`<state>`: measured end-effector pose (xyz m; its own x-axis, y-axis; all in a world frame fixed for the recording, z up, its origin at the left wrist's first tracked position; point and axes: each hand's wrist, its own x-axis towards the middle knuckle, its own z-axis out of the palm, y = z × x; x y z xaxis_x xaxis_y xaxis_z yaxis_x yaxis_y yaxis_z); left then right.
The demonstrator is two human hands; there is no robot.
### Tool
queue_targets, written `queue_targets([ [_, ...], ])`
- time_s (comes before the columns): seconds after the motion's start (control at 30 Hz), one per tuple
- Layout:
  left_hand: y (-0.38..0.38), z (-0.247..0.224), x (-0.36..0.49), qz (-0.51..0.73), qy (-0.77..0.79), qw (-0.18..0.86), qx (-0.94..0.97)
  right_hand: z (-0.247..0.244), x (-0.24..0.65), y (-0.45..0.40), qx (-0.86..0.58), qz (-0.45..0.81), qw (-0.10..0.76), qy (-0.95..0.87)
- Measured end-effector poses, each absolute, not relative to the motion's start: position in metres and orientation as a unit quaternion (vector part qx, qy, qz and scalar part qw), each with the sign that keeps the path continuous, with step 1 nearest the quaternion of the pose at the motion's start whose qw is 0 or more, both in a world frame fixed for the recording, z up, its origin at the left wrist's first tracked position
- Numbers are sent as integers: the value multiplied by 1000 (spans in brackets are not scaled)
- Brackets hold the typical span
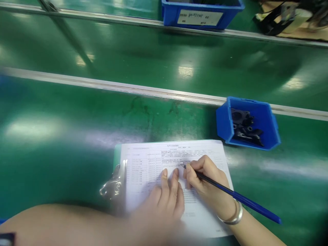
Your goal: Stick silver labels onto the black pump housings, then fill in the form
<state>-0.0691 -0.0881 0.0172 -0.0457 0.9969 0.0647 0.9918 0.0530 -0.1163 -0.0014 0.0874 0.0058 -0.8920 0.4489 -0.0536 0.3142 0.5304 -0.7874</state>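
Note:
Printed sheets of paper (143,153) lie on a clipboard (117,153) whose metal clip (114,186) is at the left side. My right hand (210,181) is closed around a long pen (246,200) with a black front part and a blue rear part. Its tip touches or nearly touches the paper, near the middle of the printed text. My left hand (166,198) rests on the sheets just left of the pen tip, fingers stretched out and slightly apart, holding nothing. Part of the left hand and forearm is blurred.
On the green table (77,116), a blue bin (269,126) with dark parts (242,128) stands right of the clipboard. A pale rail (128,87) crosses behind it. Farther back are a labelled blue bin (169,15) and a cluttered brown board (307,32).

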Motion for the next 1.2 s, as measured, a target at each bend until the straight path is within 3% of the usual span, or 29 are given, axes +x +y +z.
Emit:
queue_targets([
  [0.17,-89,20,-74,52,-704,80,-703,2,1,90,-223,430,102,-869],
  [0.37,-89,21,-75,52,-708,76,-700,3,0,93,-247,568,164,-767],
  [0.6,-91,25,-75,40,-721,39,-691,5,-8,100,-304,681,175,-643],
  [1.0,-106,18,-52,15,-743,63,-666,7,-15,102,-258,692,201,-644],
  [1.2,-108,5,-43,6,-763,55,-644,45,-3,110,-236,678,300,-629],
])
